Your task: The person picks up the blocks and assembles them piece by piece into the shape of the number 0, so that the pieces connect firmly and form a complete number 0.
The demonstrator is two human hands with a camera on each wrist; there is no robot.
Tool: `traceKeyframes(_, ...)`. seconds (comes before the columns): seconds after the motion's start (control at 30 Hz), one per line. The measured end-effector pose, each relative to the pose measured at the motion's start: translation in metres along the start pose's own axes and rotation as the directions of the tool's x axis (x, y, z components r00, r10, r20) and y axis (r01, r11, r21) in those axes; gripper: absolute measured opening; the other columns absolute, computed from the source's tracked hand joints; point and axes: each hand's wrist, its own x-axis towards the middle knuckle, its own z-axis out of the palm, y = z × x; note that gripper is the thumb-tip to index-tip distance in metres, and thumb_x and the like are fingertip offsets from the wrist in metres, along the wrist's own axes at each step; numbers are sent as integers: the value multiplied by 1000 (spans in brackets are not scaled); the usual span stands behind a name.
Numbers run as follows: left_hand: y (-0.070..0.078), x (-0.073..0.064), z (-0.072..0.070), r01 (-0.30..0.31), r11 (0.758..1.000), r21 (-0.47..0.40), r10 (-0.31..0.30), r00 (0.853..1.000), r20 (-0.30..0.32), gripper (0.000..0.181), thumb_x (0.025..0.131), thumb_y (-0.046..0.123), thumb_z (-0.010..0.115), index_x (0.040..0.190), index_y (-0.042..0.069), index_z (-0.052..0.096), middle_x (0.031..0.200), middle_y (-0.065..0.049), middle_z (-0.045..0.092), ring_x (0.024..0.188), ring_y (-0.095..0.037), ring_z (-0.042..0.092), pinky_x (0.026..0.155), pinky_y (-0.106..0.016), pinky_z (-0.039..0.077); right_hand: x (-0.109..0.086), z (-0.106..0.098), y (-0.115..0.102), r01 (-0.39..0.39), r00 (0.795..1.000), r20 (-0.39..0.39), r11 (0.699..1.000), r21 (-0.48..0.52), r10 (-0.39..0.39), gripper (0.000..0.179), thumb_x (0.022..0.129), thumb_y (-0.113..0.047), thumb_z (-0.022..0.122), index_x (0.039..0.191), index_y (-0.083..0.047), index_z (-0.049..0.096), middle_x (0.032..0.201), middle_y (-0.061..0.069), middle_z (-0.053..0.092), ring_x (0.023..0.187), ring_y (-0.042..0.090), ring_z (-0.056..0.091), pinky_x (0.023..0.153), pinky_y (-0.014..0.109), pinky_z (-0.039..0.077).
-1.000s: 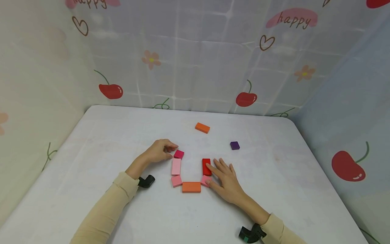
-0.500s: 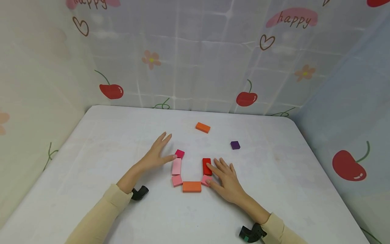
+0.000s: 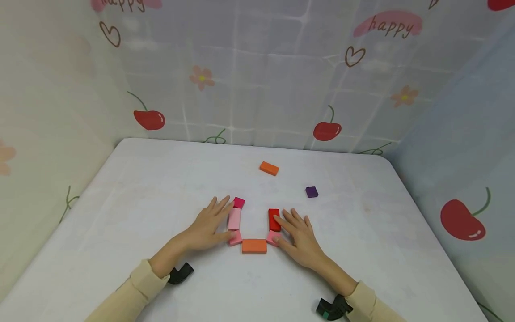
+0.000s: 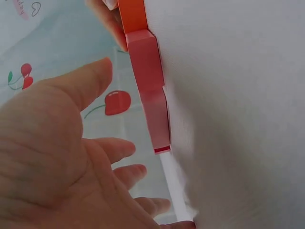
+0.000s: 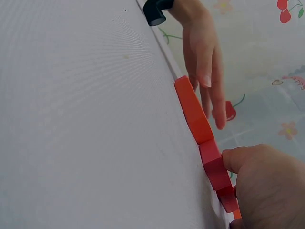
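Nearest the person, an orange block (image 3: 254, 246) lay flat on the white worktop (image 3: 120, 188), forming the bottom of a U of small blocks. The left hand (image 3: 207, 228) rested flat beside the U's left arm, its grip apart with fingers straight, touching the small pink square (image 3: 235, 238) and the pale pink block (image 3: 234, 219). The right hand (image 3: 299, 235) lay likewise against the right arm, fingers extended and holding nothing, fingertips on the red block (image 3: 274, 219) and thumb at the pink corner piece (image 3: 272, 237). Beyond sat a magenta square (image 3: 239, 202), then a purple square (image 3: 311, 192), and farthest a loose orange block (image 3: 268, 168). The blocks looked rigid, light and smooth-faced, likely to slide at a nudge; pinching the long side edges would probably hold best.
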Motion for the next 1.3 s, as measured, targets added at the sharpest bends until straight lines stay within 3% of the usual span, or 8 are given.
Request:
traceKeyframes(0.33, 6, -2, 0, 1, 998, 63, -4, 999, 47, 80, 92, 46, 61, 156, 13, 26, 165, -4, 13, 150, -43, 2, 112, -72, 8, -1, 0, 0, -7, 1000, -2, 1000, 4, 7, 57, 88, -35, 67, 141, -16, 54, 150, 17, 44, 144, 43, 30, 111, 72, 11)
traceKeyframes(0.67, 0, -1, 5, -8, 995, 102, 2, 998, 66, 77, 92, 47, 60, 155, 16, 28, 165, -4, 16, 150, -43, 7, 113, -71, 5, -1, 1, 1, -7, 1000, -1, 1000, -2, 7, 57, 88, -35, 67, 141, -17, 54, 150, 17, 44, 144, 43, 30, 111, 73, 11)
traceKeyframes(1.3, 3, -3, 3, 1, 994, 110, -9, 998, 65, 78, 92, 48, 60, 155, 16, 28, 165, -4, 16, 150, -42, 8, 114, -70, 4, 0, 0, -1, -11, 1000, -3, 1000, 7, 11, 59, 87, -35, 67, 141, -17, 54, 151, 17, 44, 144, 43, 30, 111, 72, 11)
